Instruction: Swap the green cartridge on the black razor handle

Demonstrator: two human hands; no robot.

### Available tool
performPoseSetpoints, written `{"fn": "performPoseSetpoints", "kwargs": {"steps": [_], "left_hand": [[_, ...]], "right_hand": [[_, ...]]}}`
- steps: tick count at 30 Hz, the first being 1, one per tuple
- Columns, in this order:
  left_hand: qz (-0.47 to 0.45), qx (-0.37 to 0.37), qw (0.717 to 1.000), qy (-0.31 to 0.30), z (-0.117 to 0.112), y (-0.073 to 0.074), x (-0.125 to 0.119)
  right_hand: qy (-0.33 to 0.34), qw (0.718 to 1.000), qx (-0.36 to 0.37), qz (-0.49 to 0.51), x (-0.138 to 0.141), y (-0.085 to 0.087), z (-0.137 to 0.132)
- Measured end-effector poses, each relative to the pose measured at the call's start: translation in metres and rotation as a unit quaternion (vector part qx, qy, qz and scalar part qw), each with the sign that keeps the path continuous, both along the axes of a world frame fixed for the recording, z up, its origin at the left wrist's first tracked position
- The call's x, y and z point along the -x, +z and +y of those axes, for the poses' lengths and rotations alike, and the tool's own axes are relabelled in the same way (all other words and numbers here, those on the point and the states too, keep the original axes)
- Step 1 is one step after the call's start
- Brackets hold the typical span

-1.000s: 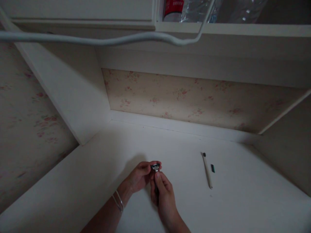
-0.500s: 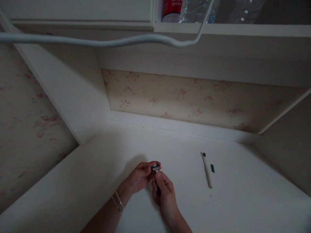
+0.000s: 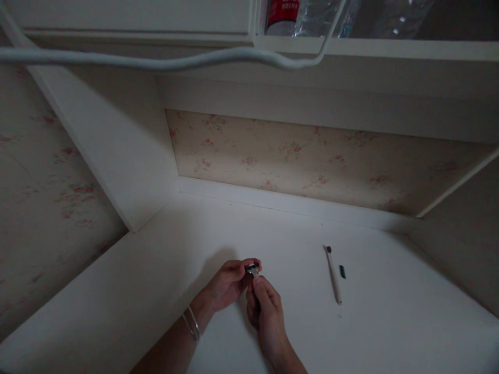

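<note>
Dark-and-silver razor juts from the gripping right hand, its head pinched by the left hand

The razor-like tool showed a black head, a bright silver neck and a dark handle. The bangles were plain silver. The toothbrush was pale beige with dark bristles, and the small piece was black and dark green. The desktop was plain white, shaded grey at the left. The wallpaper carried reddish-pink flower sprigs on cream. The bar was greyish white; the bottle label was red with white lettering
</note>
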State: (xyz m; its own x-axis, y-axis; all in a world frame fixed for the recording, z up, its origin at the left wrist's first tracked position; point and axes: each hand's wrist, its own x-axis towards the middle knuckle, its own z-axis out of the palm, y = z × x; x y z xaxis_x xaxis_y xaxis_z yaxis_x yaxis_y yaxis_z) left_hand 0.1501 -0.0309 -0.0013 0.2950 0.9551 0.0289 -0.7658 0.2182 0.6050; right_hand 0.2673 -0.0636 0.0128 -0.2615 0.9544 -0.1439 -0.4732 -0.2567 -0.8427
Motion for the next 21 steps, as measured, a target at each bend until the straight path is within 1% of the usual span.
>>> {"fn": "performPoseSetpoints", "kwargs": {"steps": [9,14,18,21], "left_hand": [[0.008,0.000,1.000,0.001,0.000,0.001,0.000],[0.007,-0.002,1.000,-0.008,0.000,0.001,0.002],[0.024,-0.001,1.000,-0.008,0.000,0.002,0.004],[0.033,-0.010,0.999,-0.005,-0.001,0.003,0.005]], "right_hand": [[-0.001,1.000,-0.006,-0.020,0.000,-0.002,0.002],[0.009,0.999,-0.012,-0.028,-0.004,0.004,0.001],[0.040,0.999,0.016,-0.032,-0.005,0.009,0.000],[0.047,0.998,0.030,-0.015,-0.003,0.009,-0.001]]}}
